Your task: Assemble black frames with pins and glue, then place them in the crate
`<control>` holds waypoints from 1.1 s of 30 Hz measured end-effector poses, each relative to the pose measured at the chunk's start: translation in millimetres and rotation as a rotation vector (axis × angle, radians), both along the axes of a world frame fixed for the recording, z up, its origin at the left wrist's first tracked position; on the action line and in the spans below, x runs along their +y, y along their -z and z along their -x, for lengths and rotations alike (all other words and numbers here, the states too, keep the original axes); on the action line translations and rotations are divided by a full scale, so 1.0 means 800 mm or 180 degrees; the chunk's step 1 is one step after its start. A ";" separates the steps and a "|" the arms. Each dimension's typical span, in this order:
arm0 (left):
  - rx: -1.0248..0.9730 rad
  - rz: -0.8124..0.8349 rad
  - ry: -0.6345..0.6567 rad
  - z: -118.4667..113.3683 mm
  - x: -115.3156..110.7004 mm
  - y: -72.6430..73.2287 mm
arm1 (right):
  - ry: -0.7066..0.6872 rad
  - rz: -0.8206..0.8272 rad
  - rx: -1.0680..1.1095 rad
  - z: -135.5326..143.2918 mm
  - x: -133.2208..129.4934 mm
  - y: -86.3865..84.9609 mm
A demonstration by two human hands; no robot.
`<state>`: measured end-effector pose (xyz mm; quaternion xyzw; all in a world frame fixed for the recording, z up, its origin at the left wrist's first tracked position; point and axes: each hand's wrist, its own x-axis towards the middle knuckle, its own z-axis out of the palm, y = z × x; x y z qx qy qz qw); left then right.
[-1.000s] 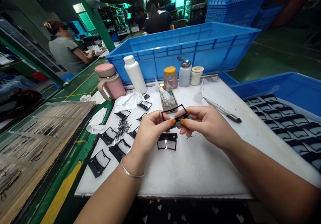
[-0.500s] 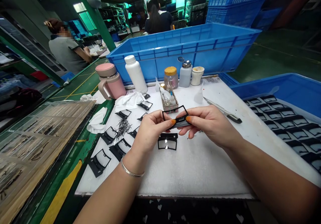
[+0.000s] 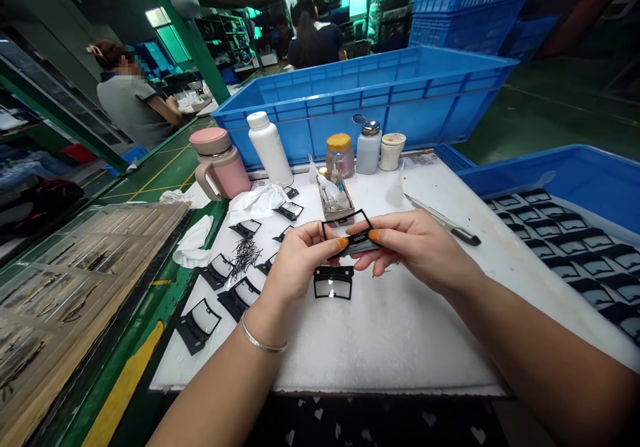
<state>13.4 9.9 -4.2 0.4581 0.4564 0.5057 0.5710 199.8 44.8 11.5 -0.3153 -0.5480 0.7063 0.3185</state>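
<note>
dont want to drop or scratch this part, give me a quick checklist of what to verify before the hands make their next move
1. Both hands on the black frame: ok, left hand and right hand pinch its lower edge.
2. Frame lifted off the white pad: ok.
3. Grip firmness: cannot tell.
4. Pad below free: not ok, another frame piece lies right under the hands.
5. Pile of thin pins apart from the hands: ok.
6. Knife out of the way: ok, beyond the right hand.
</note>
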 end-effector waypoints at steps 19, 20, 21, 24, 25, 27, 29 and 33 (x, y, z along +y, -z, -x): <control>-0.0489 0.0445 -0.0074 -0.003 0.003 0.002 | -0.0238 0.0682 0.0333 0.002 0.007 0.011; -0.0492 0.0445 -0.0073 -0.004 0.003 0.002 | -0.0227 0.0696 0.0316 0.003 0.007 0.011; -0.0496 0.0448 -0.0071 -0.004 0.003 0.001 | -0.0216 0.0706 0.0296 0.003 0.007 0.011; -0.0499 0.0468 -0.0052 -0.004 0.003 0.001 | -0.0187 0.0697 0.0230 0.004 0.007 0.010; -0.0497 0.0468 -0.0056 -0.004 0.003 0.001 | -0.0176 0.0684 0.0214 0.005 0.007 0.010; -0.0490 0.0465 -0.0062 -0.005 0.003 0.001 | -0.0154 0.0663 0.0203 0.005 0.006 0.010; -0.0475 0.0466 -0.0071 -0.005 0.002 0.001 | -0.0153 0.0654 0.0211 0.005 0.006 0.010; -0.0444 0.0469 -0.0086 -0.005 0.001 0.000 | -0.0145 0.0653 0.0191 0.004 0.006 0.009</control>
